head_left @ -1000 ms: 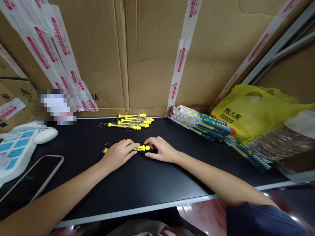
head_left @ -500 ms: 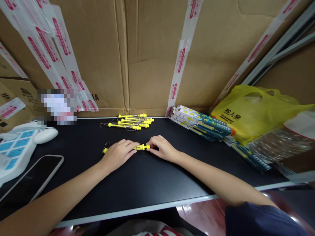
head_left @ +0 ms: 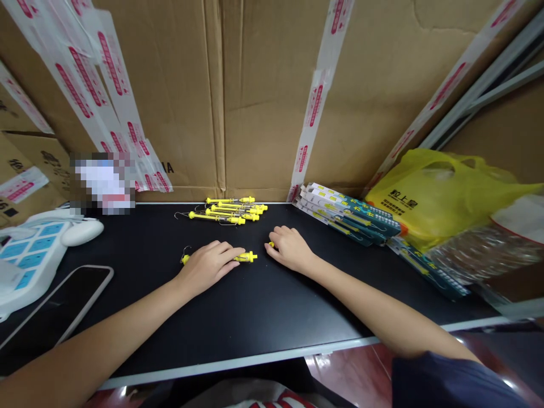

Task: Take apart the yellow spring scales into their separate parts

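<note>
My left hand (head_left: 209, 265) is closed around a yellow spring fishing hook (head_left: 246, 257) lying across the black table. Its wire hooks (head_left: 185, 252) stick out on the left, and its yellow end shows past my fingertips on the right; the middle is hidden under my hand. A short gap to the right, my right hand (head_left: 291, 249) pinches a small yellow cap (head_left: 272, 244), mostly covered by the fingers. Behind both hands lies a pile of several similar yellow spring fishing hooks (head_left: 229, 212).
Printed boxes (head_left: 344, 212) are stacked at the right, beside a yellow plastic bag (head_left: 408, 198) and clear wrapping (head_left: 463, 255). On the left are a white power strip (head_left: 38, 249) and a phone (head_left: 55, 311). Cardboard (head_left: 259, 113) walls the table's back edge.
My right hand has moved a little right, away from the fishing hook's end, with the yellow cap now apart from it. My left hand stays on the fishing hook.
</note>
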Demonstrator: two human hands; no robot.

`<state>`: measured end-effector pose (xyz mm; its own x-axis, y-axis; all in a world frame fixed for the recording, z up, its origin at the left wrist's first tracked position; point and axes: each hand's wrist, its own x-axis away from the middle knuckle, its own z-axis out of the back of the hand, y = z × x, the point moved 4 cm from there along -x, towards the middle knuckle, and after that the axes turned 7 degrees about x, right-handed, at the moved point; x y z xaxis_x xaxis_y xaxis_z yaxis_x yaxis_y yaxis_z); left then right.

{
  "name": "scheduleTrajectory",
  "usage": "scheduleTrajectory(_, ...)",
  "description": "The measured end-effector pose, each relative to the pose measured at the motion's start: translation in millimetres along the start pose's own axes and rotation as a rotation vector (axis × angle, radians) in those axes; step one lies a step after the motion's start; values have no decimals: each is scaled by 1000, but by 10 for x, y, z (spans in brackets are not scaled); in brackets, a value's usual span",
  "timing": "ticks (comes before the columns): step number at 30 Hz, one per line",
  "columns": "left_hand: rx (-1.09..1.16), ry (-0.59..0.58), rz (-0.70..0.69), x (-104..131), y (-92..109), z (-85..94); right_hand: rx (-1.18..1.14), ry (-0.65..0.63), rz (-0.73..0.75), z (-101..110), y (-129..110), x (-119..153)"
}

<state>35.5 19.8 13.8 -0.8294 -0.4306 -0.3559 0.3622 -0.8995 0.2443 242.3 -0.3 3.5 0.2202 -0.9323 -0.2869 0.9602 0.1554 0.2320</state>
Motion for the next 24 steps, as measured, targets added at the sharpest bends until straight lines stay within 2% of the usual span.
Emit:
scheduleTrajectory(5,-17,19,27,12,3,7,-64,50,-45,82,15,8)
scheduleTrajectory(11,-52,-15,23,25,7,-2,-353,79,240,262,-267,115)
scheduleTrajectory(14,-23,-22,-13,29,32,-5,-433,68,290,253,-367,155)
scheduleTrajectory(18,2,-24,-50,31,65,-7,-475,73,303,208,-378,151)
scheduleTrajectory(24,15,24,58,30,-7,9,-483,97,310,202,-340,142)
